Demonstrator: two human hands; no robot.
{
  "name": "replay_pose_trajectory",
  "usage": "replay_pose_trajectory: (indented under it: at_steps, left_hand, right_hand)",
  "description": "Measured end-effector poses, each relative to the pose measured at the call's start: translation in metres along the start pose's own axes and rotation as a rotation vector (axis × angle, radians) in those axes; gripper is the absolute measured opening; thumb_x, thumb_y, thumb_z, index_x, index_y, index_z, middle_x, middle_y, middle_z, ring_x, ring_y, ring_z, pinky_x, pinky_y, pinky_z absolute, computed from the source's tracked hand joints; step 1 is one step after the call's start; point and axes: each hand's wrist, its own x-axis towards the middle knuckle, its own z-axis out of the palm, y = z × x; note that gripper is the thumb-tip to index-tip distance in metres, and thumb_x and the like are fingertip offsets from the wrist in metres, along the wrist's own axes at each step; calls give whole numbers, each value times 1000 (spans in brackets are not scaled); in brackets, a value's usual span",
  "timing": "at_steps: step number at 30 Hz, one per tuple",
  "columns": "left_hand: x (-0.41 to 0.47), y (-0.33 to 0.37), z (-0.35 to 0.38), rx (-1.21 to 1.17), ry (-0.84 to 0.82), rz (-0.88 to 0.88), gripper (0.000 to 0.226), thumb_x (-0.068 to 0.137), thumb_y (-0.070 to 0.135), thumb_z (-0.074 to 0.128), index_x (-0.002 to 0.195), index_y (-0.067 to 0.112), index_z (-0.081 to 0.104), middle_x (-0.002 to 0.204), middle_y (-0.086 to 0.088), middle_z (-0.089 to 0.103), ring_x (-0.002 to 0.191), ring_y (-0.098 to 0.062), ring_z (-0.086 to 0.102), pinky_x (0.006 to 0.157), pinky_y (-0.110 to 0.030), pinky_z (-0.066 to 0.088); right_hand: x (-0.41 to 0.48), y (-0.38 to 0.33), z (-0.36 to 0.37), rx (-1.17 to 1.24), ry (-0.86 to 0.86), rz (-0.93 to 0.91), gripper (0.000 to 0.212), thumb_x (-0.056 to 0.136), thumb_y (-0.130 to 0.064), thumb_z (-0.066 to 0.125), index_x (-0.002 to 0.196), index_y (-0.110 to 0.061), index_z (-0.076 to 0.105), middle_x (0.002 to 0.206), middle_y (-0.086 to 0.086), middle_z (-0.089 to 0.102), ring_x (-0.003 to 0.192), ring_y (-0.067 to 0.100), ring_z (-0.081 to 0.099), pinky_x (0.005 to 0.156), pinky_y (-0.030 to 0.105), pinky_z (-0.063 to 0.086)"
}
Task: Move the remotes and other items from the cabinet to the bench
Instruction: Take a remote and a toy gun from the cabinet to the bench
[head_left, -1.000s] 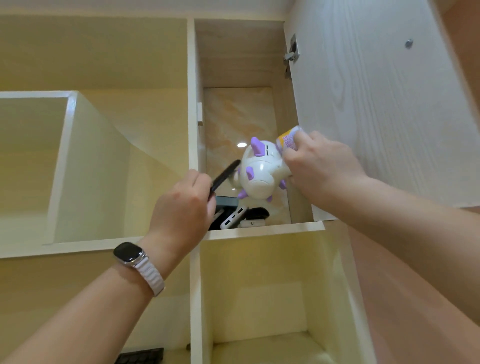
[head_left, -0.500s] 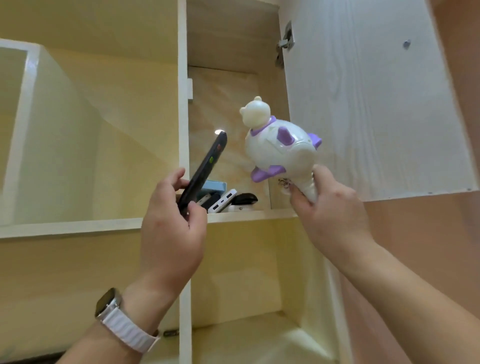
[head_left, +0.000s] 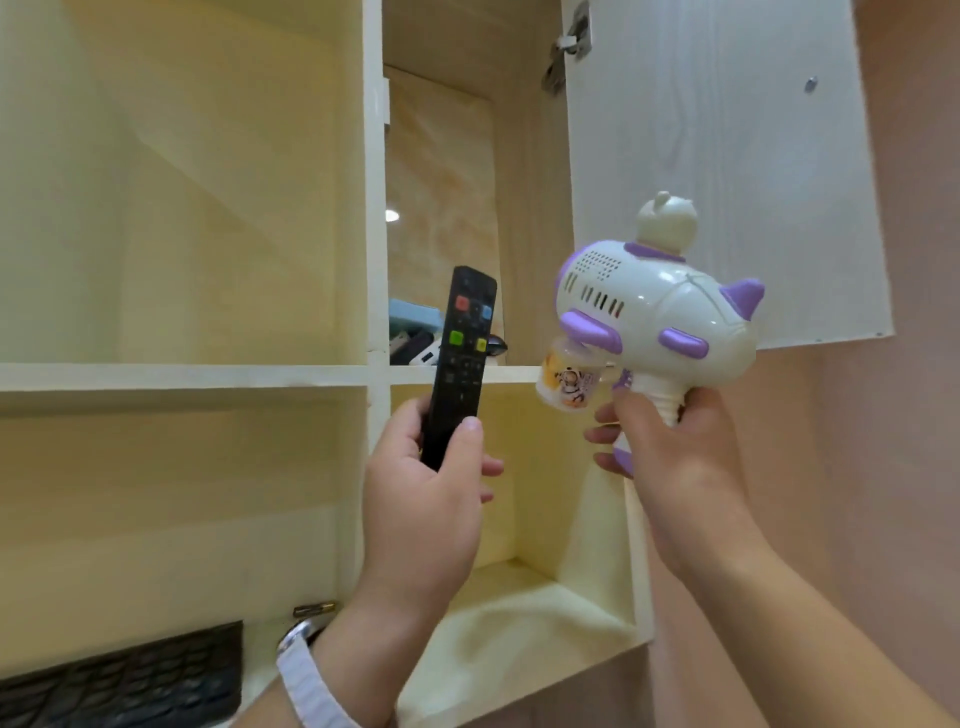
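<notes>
Both hands have drawn back from the cabinet (head_left: 371, 208): left hand (head_left: 426, 499) grips the black remote (head_left: 462, 358) upright, right hand (head_left: 670, 457) holds the white-and-purple toy bubble gun (head_left: 654, 306) by its handle. More gadgets (head_left: 415, 338) lie on the upper shelf.

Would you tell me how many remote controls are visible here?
1: the black remote, held upright in the left hand before the cabinet. Dark items on the shelf behind it may include more.

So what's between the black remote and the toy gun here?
Nothing: head view shows open air between remote and toy gun, only the cabinet shelf edge behind.
</notes>
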Motion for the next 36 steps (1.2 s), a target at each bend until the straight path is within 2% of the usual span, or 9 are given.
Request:
replay_pose_trajectory:
  at_steps: [4, 8, 13, 19, 24, 29, 36]
  left_hand:
    - [-18, -10, -8, -66, -76, -112, 12, 94, 13, 57, 103, 19, 61, 75, 11, 66, 65, -12, 68, 49, -21, 50]
    - [-35, -12, -12, -114, -142, -221, 12, 91, 13, 59, 98, 22, 63, 76, 4, 66, 59, -9, 64, 47, -23, 49]
    - [-63, -11, -23, -166, -142, -329, 7, 89, 10, 61, 91, 16, 64, 76, -1, 63, 54, -10, 60, 46, -23, 47]
    - [-117, -6, -33, -209, -151, -464, 9, 87, 8, 61, 90, 15, 64, 63, 7, 62, 55, -10, 58, 46, -23, 45]
    - [-178, 18, -21, -286, -238, -619, 10, 87, 6, 60, 87, 16, 64, 75, -2, 64, 55, -13, 57, 48, -25, 42]
    - [-251, 61, 8, -366, -383, -745, 12, 88, 6, 58, 86, 16, 64, 77, -4, 64, 56, -13, 57, 49, -25, 42]
    - [-355, 137, 53, -512, -661, -902, 11, 90, 5, 56, 89, 15, 62, 76, -2, 64, 55, -13, 55, 50, -25, 39]
  right_hand:
    - [-24, 3, -5, 99, 1, 113, 8, 88, -6, 58, 96, -5, 59, 73, 6, 65, 62, 20, 67, 54, 29, 55]
    - [-45, 2, -13, 318, -7, 232, 9, 88, -9, 60, 97, -7, 61, 75, 9, 60, 61, 23, 61, 54, 29, 51]
    - [-83, 7, -37, 377, -17, 346, 5, 89, -8, 59, 86, -10, 62, 69, 9, 58, 55, 21, 54, 51, 29, 48]
    - [-138, 0, -87, 287, 19, 420, 4, 89, -5, 58, 89, -9, 58, 67, 7, 51, 55, 19, 45, 51, 30, 42]
    - [-194, -35, -144, 198, 96, 453, 5, 90, -2, 56, 94, -6, 56, 71, 10, 50, 56, 21, 44, 53, 32, 41]
    - [-256, -92, -212, 59, 209, 481, 10, 91, -1, 55, 84, -6, 58, 67, 12, 51, 54, 23, 45, 53, 32, 43]
    - [-341, -189, -301, -126, 455, 419, 7, 91, 0, 56, 86, -4, 59, 67, 13, 52, 52, 23, 48, 53, 32, 47]
